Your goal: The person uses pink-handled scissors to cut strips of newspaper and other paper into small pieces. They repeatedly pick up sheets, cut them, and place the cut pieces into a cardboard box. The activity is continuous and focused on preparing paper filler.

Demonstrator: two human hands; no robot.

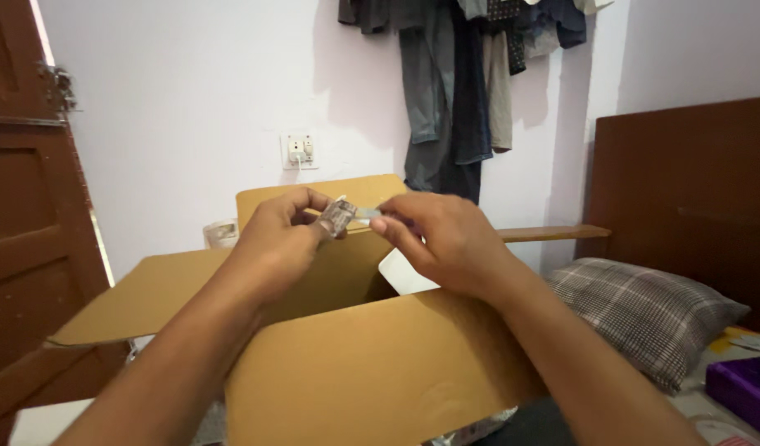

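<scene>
An open brown cardboard box stands in front of me with its flaps spread. Above its opening, my left hand pinches a small crumpled clear wad, likely tape or plastic film. My right hand grips the other end, a thin strip stretched between the two hands. Something white shows inside the box below my right hand.
A checked grey pillow lies at the right before a dark wooden headboard. A purple box sits at the lower right. Clothes hang on the wall above a socket. A brown door is at the left.
</scene>
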